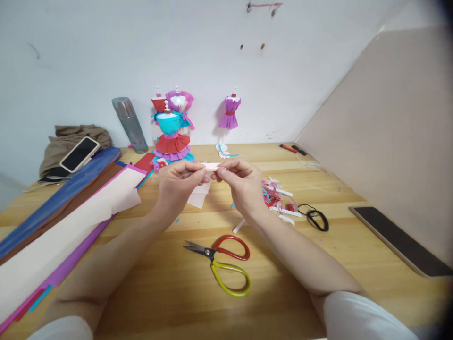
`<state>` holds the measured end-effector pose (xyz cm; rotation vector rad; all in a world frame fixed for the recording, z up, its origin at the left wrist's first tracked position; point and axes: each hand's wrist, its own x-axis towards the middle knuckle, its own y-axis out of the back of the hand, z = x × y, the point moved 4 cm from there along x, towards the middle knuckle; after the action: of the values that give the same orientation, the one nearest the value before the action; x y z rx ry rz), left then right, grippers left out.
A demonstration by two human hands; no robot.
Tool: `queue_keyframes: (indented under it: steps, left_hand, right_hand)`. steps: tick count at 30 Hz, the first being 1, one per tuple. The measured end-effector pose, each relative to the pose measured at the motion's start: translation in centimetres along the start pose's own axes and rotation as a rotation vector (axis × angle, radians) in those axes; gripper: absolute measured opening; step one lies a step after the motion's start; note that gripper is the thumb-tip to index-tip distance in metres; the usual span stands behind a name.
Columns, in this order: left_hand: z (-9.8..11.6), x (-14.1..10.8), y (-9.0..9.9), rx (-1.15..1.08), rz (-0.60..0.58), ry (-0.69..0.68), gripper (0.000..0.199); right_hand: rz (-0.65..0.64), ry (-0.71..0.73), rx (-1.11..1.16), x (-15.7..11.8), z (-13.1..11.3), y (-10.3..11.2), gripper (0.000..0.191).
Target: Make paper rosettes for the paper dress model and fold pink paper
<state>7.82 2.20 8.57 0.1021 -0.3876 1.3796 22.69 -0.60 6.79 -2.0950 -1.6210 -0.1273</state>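
Between my two hands, a narrow pale pink strip of paper (211,166) is stretched level above the table. The fingertips and thumb of my left hand (182,179) pinch its left end. My right hand (242,182) pinches the right end the same way. Below and behind the hands lies a pale piece of paper (199,198), partly hidden. Closer to me, scissors (212,255) with one red and one yellow handle rest on the wood, their blades pointing left and slightly apart.
Long coloured paper sheets (81,222) cover the left side. Small mannequins in paper dresses (171,125) stand at the back near a bottle (130,125); another mannequin (230,111) stands apart. Paper scraps (278,198), a black hair tie (317,220) and a dark tablet-like slab (399,241) lie right.
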Motion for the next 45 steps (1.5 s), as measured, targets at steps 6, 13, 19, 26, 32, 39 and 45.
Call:
queue_keyframes:
  steps: [6,13,19,26,32,39,45]
  left_hand:
    - [0.0,-0.3,0.0,0.074,0.032,-0.052,0.008]
    - [0.3,-0.7,0.0,0.113,0.035,-0.052,0.007]
    - [0.5,-0.6,-0.2,0.116,0.027,-0.021,0.009]
    - [0.2,-0.9,-0.2,0.110,0.027,-0.023,0.011]
    - [0.1,-0.8,-0.3,0.086,0.042,-0.039,0.016]
    - [0.5,-0.9,-0.3,0.097,0.038,-0.091,0.013]
    - [0.4,-1.1,-0.4,0.125,0.028,-0.157,0.007]
  right_hand:
    - [0.013,-0.049,-0.020,-0.1,0.1,0.0,0.016]
    - [0.030,-0.026,-0.025,-0.2,-0.2,0.0,0.017]
    - [0.038,-0.018,-0.029,-0.3,-0.2,-0.1,0.016]
    - [0.047,0.009,0.011,-0.4,-0.3,-0.2,0.016]
    - [0.063,0.027,-0.006,-0.4,-0.2,-0.2,0.019]
    - [0.031,0.030,-0.036,-0.4,-0.3,-0.1,0.019]
    - [0.032,-0.001,-0.007,-0.3,-0.4,-0.1,0.015]
